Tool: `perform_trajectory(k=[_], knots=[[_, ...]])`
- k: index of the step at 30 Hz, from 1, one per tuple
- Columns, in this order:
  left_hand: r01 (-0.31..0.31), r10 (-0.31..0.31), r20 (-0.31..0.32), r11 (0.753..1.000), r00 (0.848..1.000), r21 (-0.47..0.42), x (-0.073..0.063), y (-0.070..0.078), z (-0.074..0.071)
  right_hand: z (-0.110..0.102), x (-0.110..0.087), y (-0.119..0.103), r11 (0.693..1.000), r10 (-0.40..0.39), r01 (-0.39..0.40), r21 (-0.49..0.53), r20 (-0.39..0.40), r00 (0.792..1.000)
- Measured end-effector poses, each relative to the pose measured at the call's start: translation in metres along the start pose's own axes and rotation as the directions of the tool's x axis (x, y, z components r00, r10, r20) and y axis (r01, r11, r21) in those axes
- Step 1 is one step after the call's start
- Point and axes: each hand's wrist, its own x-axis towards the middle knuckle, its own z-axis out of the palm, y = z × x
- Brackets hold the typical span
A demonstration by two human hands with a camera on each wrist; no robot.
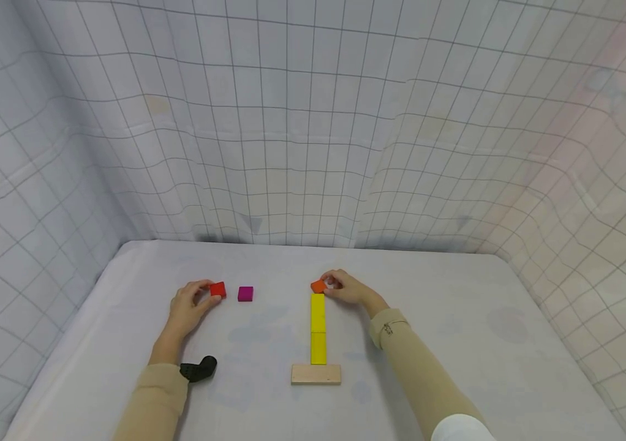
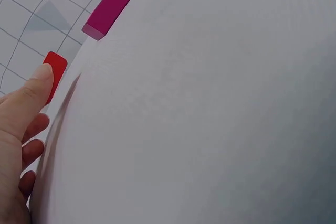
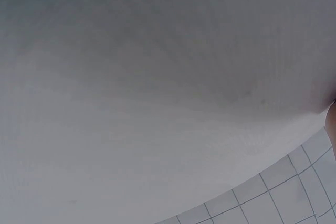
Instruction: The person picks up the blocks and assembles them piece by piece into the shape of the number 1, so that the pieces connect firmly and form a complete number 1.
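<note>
On the left of the table, my left hand [image 1: 186, 308] pinches a small red block [image 1: 217, 290] between thumb and fingers. The left wrist view shows the thumb pressed against that red block [image 2: 59, 66]. Just to its right lies a magenta block [image 1: 245, 294], apart from the hand. My right hand [image 1: 348, 288] pinches an orange block [image 1: 318, 286] at the far end of two yellow blocks [image 1: 318, 313] laid in a line. Whether the orange block touches the yellow one is hard to tell. Only a sliver of the right hand [image 3: 331, 124] enters the right wrist view.
A plain wooden block [image 1: 315, 375] lies crosswise at the near end of the yellow line. The white-covered table [image 1: 258, 404] is bordered by a hanging checked cloth [image 1: 313, 122] at the back and sides. A black wrist device [image 1: 199, 369] sits at the left cuff.
</note>
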Motion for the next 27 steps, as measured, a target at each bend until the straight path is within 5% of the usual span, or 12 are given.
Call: perform_trajectory(k=[6,14,20,27], knots=[[0.01,-0.012,-0.026,0.997,1.0,-0.076,0.0,0.007,0.004,0.0,0.0,0.0,0.999,0.039,-0.039,0.004,0.006,0.999],[-0.008,0.004,-0.023,0.989,1.0,-0.15,0.009,0.024,0.015,0.0,0.0,0.0,1.0,-0.021,0.021,0.005,0.003,1.0],[0.005,-0.003,0.012,0.989,1.0,-0.145,0.014,0.04,0.027,0.0,0.0,0.001,1.0,-0.024,0.024,0.011,0.0,1.0],[-0.048,0.049,-0.001,0.987,0.999,-0.155,0.017,0.057,0.046,0.0,0.0,0.0,1.0,-0.006,0.006,0.0,0.006,1.0]])
